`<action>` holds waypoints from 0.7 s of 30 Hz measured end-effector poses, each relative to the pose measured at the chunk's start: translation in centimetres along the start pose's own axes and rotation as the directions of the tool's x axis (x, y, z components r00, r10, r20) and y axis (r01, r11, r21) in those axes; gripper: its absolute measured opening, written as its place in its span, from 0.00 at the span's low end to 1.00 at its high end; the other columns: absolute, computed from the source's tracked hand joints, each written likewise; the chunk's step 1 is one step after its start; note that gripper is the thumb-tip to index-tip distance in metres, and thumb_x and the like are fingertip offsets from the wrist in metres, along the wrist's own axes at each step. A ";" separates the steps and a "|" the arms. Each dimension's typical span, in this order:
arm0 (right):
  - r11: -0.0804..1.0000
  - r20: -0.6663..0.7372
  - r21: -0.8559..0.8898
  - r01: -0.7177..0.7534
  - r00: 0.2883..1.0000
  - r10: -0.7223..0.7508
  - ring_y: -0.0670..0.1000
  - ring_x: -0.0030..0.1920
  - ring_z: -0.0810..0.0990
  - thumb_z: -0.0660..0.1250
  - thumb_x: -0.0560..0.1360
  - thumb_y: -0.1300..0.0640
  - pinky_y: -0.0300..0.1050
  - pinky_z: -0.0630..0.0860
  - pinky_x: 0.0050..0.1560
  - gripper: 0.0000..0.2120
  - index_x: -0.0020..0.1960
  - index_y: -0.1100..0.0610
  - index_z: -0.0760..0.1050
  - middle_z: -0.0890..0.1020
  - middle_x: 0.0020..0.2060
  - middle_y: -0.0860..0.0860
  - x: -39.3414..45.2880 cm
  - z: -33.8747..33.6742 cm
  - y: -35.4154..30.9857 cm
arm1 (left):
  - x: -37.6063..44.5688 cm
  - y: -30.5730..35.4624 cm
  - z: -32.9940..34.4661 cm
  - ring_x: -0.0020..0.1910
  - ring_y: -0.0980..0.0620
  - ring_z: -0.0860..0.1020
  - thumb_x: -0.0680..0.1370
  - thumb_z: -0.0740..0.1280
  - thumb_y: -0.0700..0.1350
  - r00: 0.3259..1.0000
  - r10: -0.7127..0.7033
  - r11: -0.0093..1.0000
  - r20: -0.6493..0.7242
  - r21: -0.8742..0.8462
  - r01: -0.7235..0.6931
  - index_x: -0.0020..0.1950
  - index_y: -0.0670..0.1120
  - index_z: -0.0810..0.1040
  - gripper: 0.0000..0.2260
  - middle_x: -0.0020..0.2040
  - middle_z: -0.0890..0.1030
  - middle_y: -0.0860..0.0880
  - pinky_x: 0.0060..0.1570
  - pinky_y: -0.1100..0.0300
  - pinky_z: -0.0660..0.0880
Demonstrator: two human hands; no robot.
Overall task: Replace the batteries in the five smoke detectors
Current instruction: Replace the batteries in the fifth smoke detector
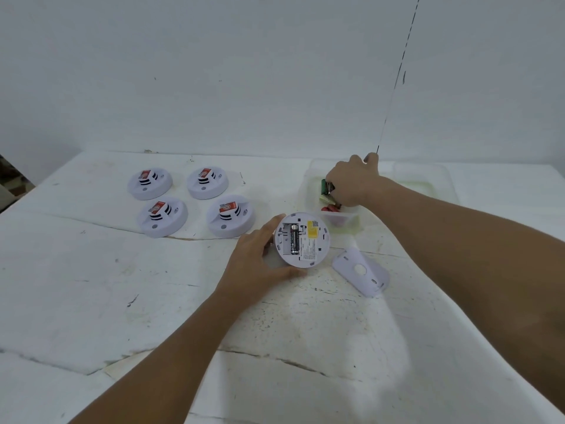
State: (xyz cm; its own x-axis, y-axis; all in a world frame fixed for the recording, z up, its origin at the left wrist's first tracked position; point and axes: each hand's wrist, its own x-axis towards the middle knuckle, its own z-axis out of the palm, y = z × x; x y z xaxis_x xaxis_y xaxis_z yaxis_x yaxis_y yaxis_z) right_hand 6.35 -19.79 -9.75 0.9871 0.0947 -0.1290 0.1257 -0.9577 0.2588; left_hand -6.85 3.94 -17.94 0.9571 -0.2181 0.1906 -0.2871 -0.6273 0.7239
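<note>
My left hand (255, 255) grips the edge of an overturned white smoke detector (305, 240), tilting it up; one black battery (294, 238) lies in its bay beside an empty slot. Its detached white back plate (360, 270) lies on the table to the right. My right hand (354, 182) reaches into a clear plastic tray (342, 220) and pinches a green battery (326, 186); red and green batteries (330, 207) lie under it. Several more detectors sit face up at the back left, one being the nearest detector (230, 220).
The white table (122, 301) has cracks and scuffs. A second clear tray (428, 182) stands behind the first, against the white wall. A thin dark line (397, 75) runs up the wall above my right hand.
</note>
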 end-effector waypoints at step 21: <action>0.991 0.025 0.040 0.125 0.992 -0.126 0.55 0.62 0.72 0.68 0.80 0.52 0.54 0.61 0.60 0.14 0.63 0.42 0.79 0.80 0.56 0.47 0.8 -0.7 0.0 | 0.1 0.1 0.0 0.61 0.60 0.72 0.65 0.81 0.65 0.999 -0.033 0.999 0.002 0.007 0.033 0.78 0.64 0.64 0.45 0.64 0.76 0.65 0.58 0.67 0.70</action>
State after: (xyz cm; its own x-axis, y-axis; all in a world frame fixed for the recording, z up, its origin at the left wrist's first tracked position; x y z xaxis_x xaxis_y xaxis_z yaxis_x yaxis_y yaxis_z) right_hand 7.17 -19.56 -9.22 0.9607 0.2074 -0.1845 0.2435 -0.9486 0.2019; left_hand -6.82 3.90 -17.83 0.9660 -0.1989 0.1651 -0.2556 -0.6397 0.7249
